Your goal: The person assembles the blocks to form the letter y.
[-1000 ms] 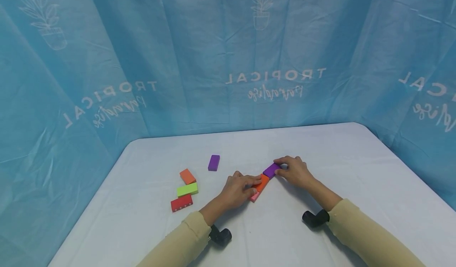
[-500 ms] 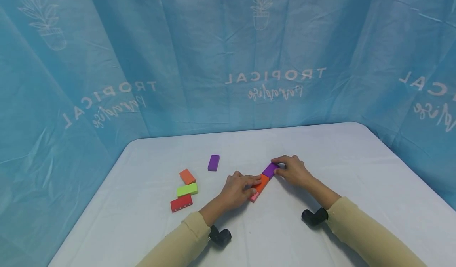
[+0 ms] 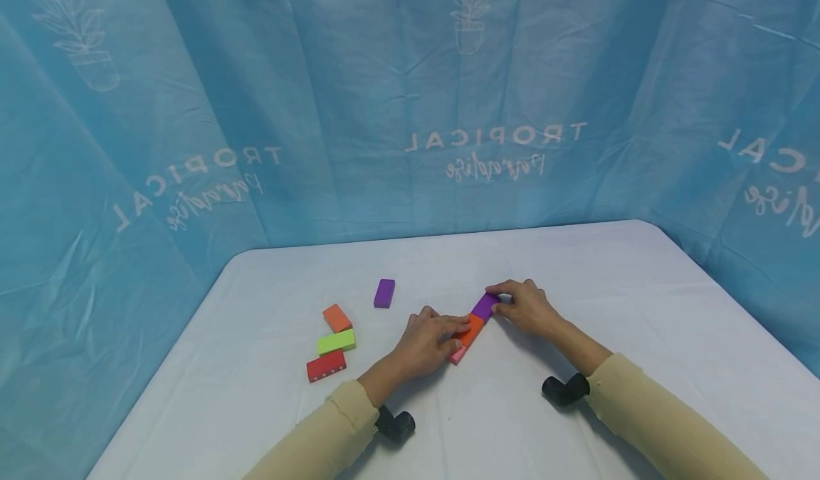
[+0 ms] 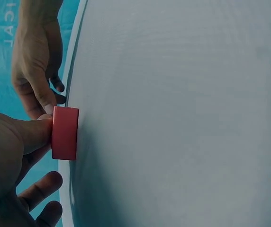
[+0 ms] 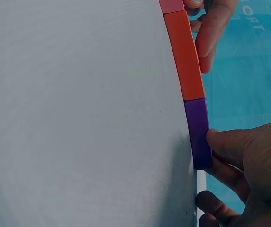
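Observation:
Three slim rectangular blocks lie end to end in a slanting row: a pink block (image 3: 458, 355) at the near end, an orange block (image 3: 472, 329) between, a purple block (image 3: 485, 306) at the far end. My left hand (image 3: 428, 343) holds the near part of the row, thumb on the pink block (image 4: 65, 133) and fingers reaching along the orange one. My right hand (image 3: 528, 308) pinches the purple block (image 5: 199, 135) between thumb and fingers. In the right wrist view, the purple end meets the orange block (image 5: 185, 56).
Left on the white-covered table (image 3: 256, 409) lie a second purple block (image 3: 384, 293), a smaller orange block (image 3: 337, 317), a lime green block (image 3: 337, 341) and a red block with white dots (image 3: 327, 366). A blue curtain (image 3: 359, 110) hangs behind the table.
My right hand has slid the purple block slightly left and down along the row, up against the orange block. My left hand has stayed in place on the row.

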`<state>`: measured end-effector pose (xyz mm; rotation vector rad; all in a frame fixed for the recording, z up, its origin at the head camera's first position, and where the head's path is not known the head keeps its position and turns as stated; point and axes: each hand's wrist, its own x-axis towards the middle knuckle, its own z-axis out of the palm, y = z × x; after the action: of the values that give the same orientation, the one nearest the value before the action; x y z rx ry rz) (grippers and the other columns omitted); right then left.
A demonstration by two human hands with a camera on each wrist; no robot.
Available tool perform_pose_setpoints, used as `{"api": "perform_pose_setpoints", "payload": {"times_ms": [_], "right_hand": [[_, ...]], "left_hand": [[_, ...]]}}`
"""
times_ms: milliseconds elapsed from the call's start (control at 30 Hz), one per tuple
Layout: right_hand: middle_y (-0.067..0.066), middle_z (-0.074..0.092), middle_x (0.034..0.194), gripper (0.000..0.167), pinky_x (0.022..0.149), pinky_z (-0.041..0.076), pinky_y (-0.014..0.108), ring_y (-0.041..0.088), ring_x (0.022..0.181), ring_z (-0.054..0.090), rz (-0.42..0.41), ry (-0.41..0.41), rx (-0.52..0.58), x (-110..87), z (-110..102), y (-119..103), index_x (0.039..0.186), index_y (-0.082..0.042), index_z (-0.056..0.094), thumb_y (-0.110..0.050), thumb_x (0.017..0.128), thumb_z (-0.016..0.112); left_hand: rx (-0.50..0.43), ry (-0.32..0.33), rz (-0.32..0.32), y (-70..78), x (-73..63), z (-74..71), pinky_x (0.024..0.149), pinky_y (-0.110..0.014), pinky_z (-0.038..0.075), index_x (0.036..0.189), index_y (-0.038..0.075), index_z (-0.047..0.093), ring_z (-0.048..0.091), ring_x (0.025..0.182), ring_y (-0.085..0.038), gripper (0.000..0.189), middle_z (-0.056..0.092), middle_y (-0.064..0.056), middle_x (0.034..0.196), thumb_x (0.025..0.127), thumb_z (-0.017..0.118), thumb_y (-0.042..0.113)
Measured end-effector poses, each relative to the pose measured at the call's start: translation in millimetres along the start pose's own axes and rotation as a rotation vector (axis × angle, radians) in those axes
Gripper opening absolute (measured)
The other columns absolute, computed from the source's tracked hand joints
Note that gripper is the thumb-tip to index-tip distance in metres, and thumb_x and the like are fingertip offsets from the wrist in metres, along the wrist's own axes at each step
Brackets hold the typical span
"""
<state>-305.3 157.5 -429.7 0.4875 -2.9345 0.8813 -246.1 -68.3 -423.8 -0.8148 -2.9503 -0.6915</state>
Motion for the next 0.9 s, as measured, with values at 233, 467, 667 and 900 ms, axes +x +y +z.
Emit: {"api": "perform_pose_setpoints", "payload": {"times_ms": [233,467,667,900], "right_hand": [[0.012,0.061,0.127,0.039,0.075,0.032,0.035,0.025,0.098,0.047,0.018,0.001,0.048,-2.2,-2.4,-1.1,0.124,-0.014,0.062,-0.021,0.086,0.066],[0.012,0.062,0.125,0.042,0.076,0.036,0.036,0.028,0.101,0.049,0.014,0.061,0.064,-8.6,-1.5,-8.2,0.124,-0.013,0.062,-0.026,0.085,0.068],[0.013,0.061,0.124,0.046,0.077,0.037,0.039,0.028,0.101,0.051,0.026,0.105,0.059,-18.3,2.0,-15.2,0.125,-0.013,0.061,-0.029,0.083,0.070],[0.014,0.064,0.121,0.048,0.078,0.037,0.041,0.028,0.098,0.051,0.003,0.130,0.002,-29.8,6.9,-25.2,0.123,-0.011,0.063,-0.030,0.080,0.072]], "left_hand": [[0.020,0.011,0.014,-0.8,0.0,0.7,0.076,-0.024,0.031,0.126,0.026,0.061,0.043,0.100,-0.010,0.037,0.054,0.015,0.137,0.089,0.064,0.026],[-0.046,0.058,0.002,0.9,-2.7,-3.4,0.083,-0.030,0.037,0.125,0.024,0.062,0.045,0.102,-0.013,0.036,0.056,0.013,0.135,0.089,0.063,0.024],[-0.136,0.105,-0.143,0.4,-6.5,-6.7,0.085,-0.032,0.038,0.120,0.026,0.065,0.049,0.102,-0.013,0.031,0.066,0.008,0.120,0.089,0.062,0.024],[-0.158,0.171,-0.196,-3.5,-17.3,-11.3,0.081,-0.030,0.039,0.116,0.025,0.067,0.051,0.097,-0.013,0.028,0.068,0.005,0.114,0.088,0.064,0.023]]}}
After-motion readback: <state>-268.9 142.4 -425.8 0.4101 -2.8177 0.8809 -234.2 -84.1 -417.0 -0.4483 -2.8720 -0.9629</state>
